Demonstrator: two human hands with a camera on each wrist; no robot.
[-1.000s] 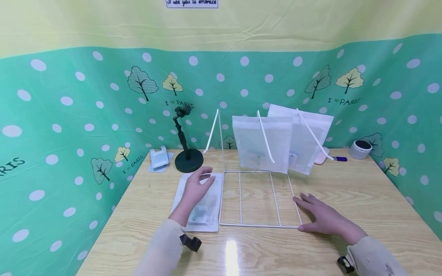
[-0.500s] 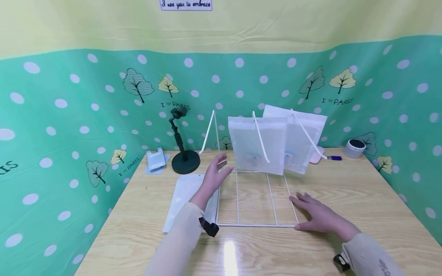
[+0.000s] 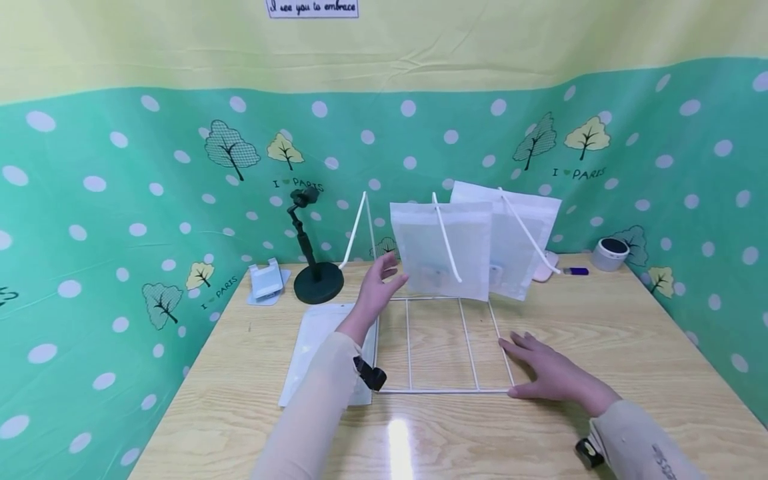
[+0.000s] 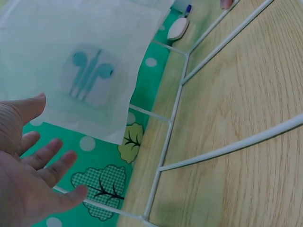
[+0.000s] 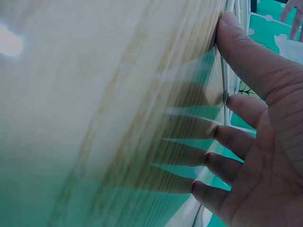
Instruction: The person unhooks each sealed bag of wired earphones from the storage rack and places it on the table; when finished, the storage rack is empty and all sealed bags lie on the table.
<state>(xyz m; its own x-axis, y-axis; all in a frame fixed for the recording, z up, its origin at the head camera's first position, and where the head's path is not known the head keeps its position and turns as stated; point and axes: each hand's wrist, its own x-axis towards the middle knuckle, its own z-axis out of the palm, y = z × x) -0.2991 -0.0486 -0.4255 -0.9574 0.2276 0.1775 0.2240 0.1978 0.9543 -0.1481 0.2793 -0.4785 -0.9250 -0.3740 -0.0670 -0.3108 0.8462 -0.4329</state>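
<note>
A white wire rack (image 3: 409, 347) lies on the table, with slanted prongs rising at its back. Two frosted pouches hang on the prongs: the front pouch (image 3: 414, 247) and, partly behind it, the rear pouch (image 3: 531, 233). Through the front pouch, earphones (image 4: 92, 73) show in the left wrist view. My left hand (image 3: 377, 290) is held up by the front pouch's left edge, fingers loosely bent and empty; its thumb overlaps the pouch's lower part in the left wrist view. My right hand (image 3: 549, 373) rests with spread fingertips at the rack's right side and front corner.
Another frosted pouch (image 3: 309, 347) lies flat left of the rack, partly under my left forearm. Behind it stand a black stand (image 3: 319, 283) and a pale blue holder (image 3: 266, 280). At the back right are a white round container (image 3: 611, 255), a purple-capped item (image 3: 576, 271) and a pink item (image 3: 545, 267).
My left hand has moved from above the flat pouch forward and right, to the left edge of the hanging front pouch. My right hand stays at the rack's corner. The view has shifted slightly.
</note>
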